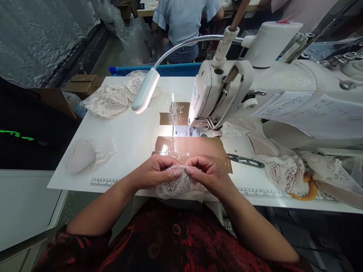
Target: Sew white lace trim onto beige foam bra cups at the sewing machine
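Observation:
A lace-covered bra cup (177, 186) hangs at the table's front edge, pinched from both sides. My left hand (159, 170) grips its upper edge between thumb and forefinger. Close beside it, my right hand (203, 170) pinches the same edge, the two thumbs nearly meeting. Just beyond my hands stands a white sewing machine (204, 90), its needle area lit. Brown tape (195, 145) covers the table in front of the presser foot. Thread snips (246, 160) lie right of my right hand.
A lamp (146, 90) on a bendy neck reaches over the table. Lace pieces (109, 99) lie at the back left, a bare cup (81, 155) at the left. More lace (285, 172) and a yellow curved object (310, 190) lie right. Another person (181, 22) sits beyond the table.

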A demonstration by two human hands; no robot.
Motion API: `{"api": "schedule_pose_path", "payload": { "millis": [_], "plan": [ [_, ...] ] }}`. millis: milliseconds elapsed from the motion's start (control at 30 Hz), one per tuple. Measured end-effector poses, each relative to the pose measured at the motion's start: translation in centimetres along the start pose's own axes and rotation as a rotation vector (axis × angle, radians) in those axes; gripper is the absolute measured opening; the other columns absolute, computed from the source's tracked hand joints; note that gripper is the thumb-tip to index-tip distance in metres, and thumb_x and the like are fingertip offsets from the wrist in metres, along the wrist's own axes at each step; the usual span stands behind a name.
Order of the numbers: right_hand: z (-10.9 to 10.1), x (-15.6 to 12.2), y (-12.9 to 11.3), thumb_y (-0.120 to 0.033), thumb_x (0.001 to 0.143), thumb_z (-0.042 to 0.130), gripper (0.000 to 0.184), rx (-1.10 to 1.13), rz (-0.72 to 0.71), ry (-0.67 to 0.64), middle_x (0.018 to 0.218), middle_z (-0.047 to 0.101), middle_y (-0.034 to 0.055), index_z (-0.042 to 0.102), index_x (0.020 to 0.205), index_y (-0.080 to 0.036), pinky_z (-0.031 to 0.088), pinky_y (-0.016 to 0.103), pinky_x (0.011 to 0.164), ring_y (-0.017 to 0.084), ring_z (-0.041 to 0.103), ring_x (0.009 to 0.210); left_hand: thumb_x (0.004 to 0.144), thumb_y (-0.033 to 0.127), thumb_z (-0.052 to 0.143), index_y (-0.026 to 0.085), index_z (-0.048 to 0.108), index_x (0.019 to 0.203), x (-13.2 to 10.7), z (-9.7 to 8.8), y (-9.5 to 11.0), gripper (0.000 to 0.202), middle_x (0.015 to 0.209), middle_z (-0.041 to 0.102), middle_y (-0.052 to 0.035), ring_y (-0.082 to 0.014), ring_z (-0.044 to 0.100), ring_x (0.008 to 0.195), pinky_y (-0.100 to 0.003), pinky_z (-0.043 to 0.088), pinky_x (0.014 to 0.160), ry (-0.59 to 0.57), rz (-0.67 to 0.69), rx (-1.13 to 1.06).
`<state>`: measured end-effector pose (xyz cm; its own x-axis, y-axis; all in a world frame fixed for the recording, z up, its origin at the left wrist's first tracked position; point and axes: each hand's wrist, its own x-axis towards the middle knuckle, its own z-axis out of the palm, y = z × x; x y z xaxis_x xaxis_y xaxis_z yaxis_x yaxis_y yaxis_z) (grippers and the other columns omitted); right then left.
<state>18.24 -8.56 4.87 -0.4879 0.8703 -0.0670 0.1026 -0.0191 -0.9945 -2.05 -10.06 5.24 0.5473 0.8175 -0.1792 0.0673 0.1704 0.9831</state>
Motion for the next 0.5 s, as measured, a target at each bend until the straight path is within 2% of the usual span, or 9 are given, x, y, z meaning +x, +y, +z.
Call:
{"api": "schedule_pose_path", "payload": {
  "millis": [100,200,267,333,400,467,500],
  "plan": [
    [0.1,0.1,0.8,-0.038,0.076,0.066,0.021,0.144,0.057,-0.006,0.061,0.054,-0.0022,0.065,0.071,-0.018,0.036,0.021,0.049,0.008,0.043,0.053,0.080,0.036,0.065,0.012,0.064,0.070,0.5,1.2,-0.6,0.025,0.062,0.050,0.0000,-0.0094,0.043,0.055,-0.021,0.034,0.051,0.105,-0.023,-0.154],
    [0.2,0.5,1.6,-0.039,0.075,0.067,0.022,0.314,0.142,-0.024,0.063,0.054,-0.0027,0.064,0.073,-0.017,0.037,0.020,0.050,0.008,0.045,0.054,0.075,0.036,0.070,0.012,0.059,0.066,1.1,2.5,-1.1,0.027,0.057,0.049,0.0020,-0.0070,0.041,0.049,-0.019,0.032,0.046,0.233,-0.095,-0.382],
    [-0.3,0.7,1.9,-0.039,0.075,0.068,0.022,0.375,0.171,-0.015,0.067,0.057,-0.0015,0.065,0.078,-0.017,0.041,0.021,0.053,0.008,0.049,0.058,0.071,0.035,0.072,0.013,0.056,0.064,1.2,2.3,-1.0,0.028,0.056,0.051,0.0015,-0.0077,0.044,0.047,-0.020,0.034,0.046,0.330,-0.142,-0.496],
    [-1.2,0.6,1.9,-0.040,0.073,0.070,0.026,0.373,0.176,0.040,0.074,0.060,0.0005,0.065,0.084,-0.018,0.046,0.023,0.058,0.010,0.053,0.062,0.068,0.032,0.072,0.013,0.058,0.067,0.6,0.8,-0.2,0.024,0.058,0.054,0.0006,-0.0098,0.047,0.048,-0.022,0.038,0.048,0.480,-0.127,-0.531],
    [-2.7,0.1,1.9,-0.041,0.070,0.072,0.028,0.315,0.161,0.121,0.080,0.062,0.0018,0.065,0.087,-0.019,0.049,0.026,0.063,0.011,0.056,0.066,0.066,0.029,0.072,0.014,0.062,0.073,-0.4,-1.7,1.0,0.019,0.060,0.057,0.0008,-0.0117,0.050,0.051,-0.024,0.041,0.051,0.719,-0.029,-0.435],
    [-4.3,-0.5,1.9,-0.040,0.070,0.072,0.028,0.215,0.134,0.188,0.081,0.064,0.0027,0.065,0.086,-0.019,0.050,0.028,0.066,0.013,0.058,0.069,0.067,0.025,0.071,0.016,0.064,0.076,-1.3,-4.3,2.3,0.014,0.060,0.056,0.0026,-0.0117,0.049,0.051,-0.025,0.040,0.052,1.037,0.112,-0.183],
    [-5.0,-0.8,1.9,-0.040,0.071,0.071,0.027,0.153,0.120,0.210,0.082,0.064,0.0033,0.065,0.087,-0.019,0.050,0.028,0.066,0.013,0.058,0.070,0.069,0.025,0.070,0.017,0.064,0.073,-1.5,-5.3,2.7,0.012,0.058,0.053,0.0038,-0.0111,0.046,0.051,-0.024,0.038,0.052,1.160,0.183,-0.003]
  ]
}}
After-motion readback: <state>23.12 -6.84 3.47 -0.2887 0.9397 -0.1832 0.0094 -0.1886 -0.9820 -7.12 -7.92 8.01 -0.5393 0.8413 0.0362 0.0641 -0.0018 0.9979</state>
